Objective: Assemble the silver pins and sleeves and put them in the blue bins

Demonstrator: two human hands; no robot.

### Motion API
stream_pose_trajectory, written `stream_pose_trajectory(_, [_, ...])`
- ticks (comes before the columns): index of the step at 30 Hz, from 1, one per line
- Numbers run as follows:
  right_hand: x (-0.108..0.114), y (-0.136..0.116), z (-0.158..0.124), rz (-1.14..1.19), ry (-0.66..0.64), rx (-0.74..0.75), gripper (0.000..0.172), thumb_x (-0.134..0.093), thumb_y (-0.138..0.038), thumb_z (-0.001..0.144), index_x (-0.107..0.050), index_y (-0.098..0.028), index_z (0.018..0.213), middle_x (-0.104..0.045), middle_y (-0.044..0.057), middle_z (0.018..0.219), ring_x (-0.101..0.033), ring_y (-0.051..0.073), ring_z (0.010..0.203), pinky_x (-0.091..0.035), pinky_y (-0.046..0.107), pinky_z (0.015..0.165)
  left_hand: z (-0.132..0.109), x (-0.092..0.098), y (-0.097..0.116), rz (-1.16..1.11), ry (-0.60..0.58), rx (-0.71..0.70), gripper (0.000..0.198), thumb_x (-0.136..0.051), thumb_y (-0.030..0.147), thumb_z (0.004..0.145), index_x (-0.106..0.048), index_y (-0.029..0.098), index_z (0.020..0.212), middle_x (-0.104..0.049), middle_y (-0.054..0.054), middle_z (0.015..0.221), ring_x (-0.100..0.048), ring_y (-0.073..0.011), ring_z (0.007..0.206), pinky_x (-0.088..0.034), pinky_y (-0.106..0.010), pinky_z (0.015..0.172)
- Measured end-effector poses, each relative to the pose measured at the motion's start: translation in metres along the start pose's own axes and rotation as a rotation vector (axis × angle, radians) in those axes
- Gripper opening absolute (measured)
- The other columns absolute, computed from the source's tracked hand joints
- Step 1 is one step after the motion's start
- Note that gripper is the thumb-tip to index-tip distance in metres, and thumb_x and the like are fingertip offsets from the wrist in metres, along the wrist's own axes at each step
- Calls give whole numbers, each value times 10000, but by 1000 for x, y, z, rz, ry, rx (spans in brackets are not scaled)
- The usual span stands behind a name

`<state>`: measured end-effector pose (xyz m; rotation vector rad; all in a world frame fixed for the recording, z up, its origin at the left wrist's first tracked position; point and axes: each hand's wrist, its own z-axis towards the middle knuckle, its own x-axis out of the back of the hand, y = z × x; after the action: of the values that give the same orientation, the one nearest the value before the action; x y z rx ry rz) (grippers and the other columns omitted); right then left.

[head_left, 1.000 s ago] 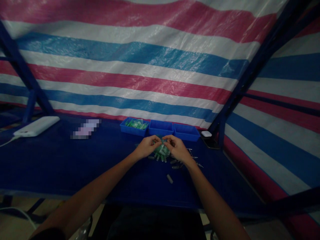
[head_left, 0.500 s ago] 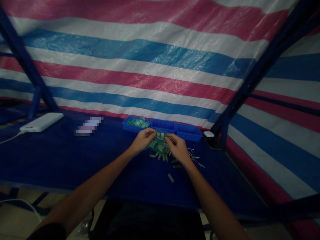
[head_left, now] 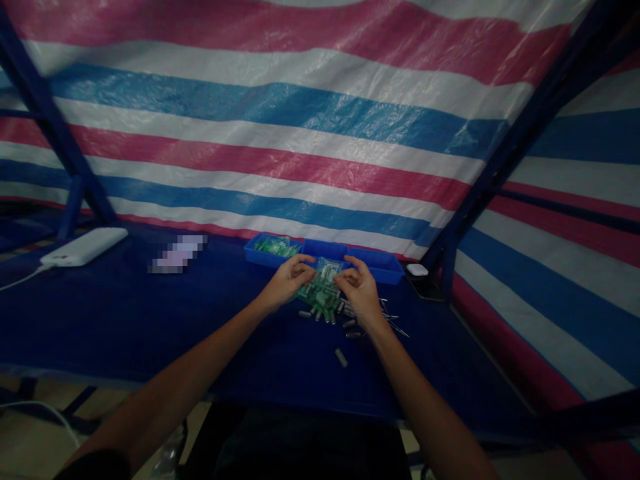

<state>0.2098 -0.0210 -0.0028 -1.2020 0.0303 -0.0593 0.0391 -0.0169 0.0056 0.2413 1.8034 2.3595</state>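
Okay so in the head view, both hands are out over the blue table (head_left: 200, 333), around a clear plastic bag (head_left: 329, 269) sitting just right of the middle. The left hand (head_left: 289, 280) is at the bag's left side, fingers curled with the thumb and index a bit apart, and honestly you can't tell if it's pinching the plastic. The right hand (head_left: 363, 291) is on the other side, thumb and index spread well apart, and whether it touches the bag is too murky to call. Right under and on the near side of the bag there's a heap of green pieces (head_left: 320, 297), with a few small metal cylinders (head_left: 341, 357) lying loose toward the near side and some thin metal rods (head_left: 398, 325) right of the right hand. On the far side are three blue bins in a row: the left bin (head_left: 265, 257) has green stuff in it, then the middle bin (head_left: 326, 251) and the right bin (head_left: 387, 275). A white power bank (head_left: 85, 247) lies far left, and a small white case (head_left: 417, 269) far right.
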Motion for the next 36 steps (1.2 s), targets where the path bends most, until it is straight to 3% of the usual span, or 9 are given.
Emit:
stream_pose_trajectory(6, [10,2,0,-394,67,249,108,-553,-252,710,-596,-162,751,-591,24,690,-548,145,644,-440,288,646,4,2,-9,40,31,167,327,-540,438,756,-545,130,866,-579,4,642,-516,-93,560,-396,-229,579])
stream_pose_trajectory(12, [5,-12,-10,-452,-139,562,144,-492,-128,753,-615,-186,709,-638,45,791,-592,154,777,-457,295,743,3,6,-5,88,-88,368,536,-420,602,762,-590,98,702,-517,-1,520,-418,-68,437,-262,-202,438])
stream_pose_trajectory(18, [-2,-9,-15,-620,-216,515,144,-524,-138,744,-648,-209,762,-514,81,1144,-475,212,1088,-389,394,915,5,10,-3,26,18,178,242,-626,358,663,-546,129,676,-465,50,531,-401,-50,452,-274,-186,451])
stream_pose_trajectory(21, [1,0,-13,-701,-227,401,180,-592,-196,720,-645,-210,892,-406,98,1226,-404,242,1160,-346,421,969,9,27,12,223,249,-73,182,-585,309,708,-572,129,697,-516,26,579,-461,-77,516,-348,-207,508])
stream_pose_trajectory(26, [4,7,-11,-752,-220,331,213,-593,-258,736,-630,-217,941,-408,88,1148,-438,229,1105,-352,410,969,15,69,75,584,1082,-678,166,-489,270,816,-588,141,852,-553,-5,713,-496,-102,637,-409,-244,637])
stream_pose_trajectory(28, [3,6,-12,-762,-217,323,211,-574,-287,756,-628,-212,945,-417,86,1120,-450,222,1084,-357,399,966,19,79,96,751,1181,-820,186,-469,268,836,-586,126,865,-545,-17,734,-476,-102,637,-409,-257,665])
stream_pose_trajectory(31, [1,5,-14,-789,-238,296,232,-554,-327,773,-625,-203,956,-417,91,1114,-442,226,1091,-361,388,962,27,79,101,991,1051,-831,203,-449,257,843,-597,119,856,-540,-43,741,-486,-133,709,-403,-294,739])
stream_pose_trajectory(35, [4,7,-12,-794,-232,290,264,-541,-341,780,-611,-196,990,-427,96,1108,-445,228,1081,-368,387,948,29,63,50,1224,484,-471,263,-494,359,808,-616,144,899,-561,-89,850,-504,-223,881,-397,-368,824])
stream_pose_trajectory(36, [5,8,-10,-787,-213,295,277,-543,-341,778,-604,-196,1006,-437,94,1094,-452,226,1067,-372,386,941,27,58,33,1254,408,-381,337,-521,417,781,-610,137,948,-560,-114,924,-491,-258,942,-392,-395,846])
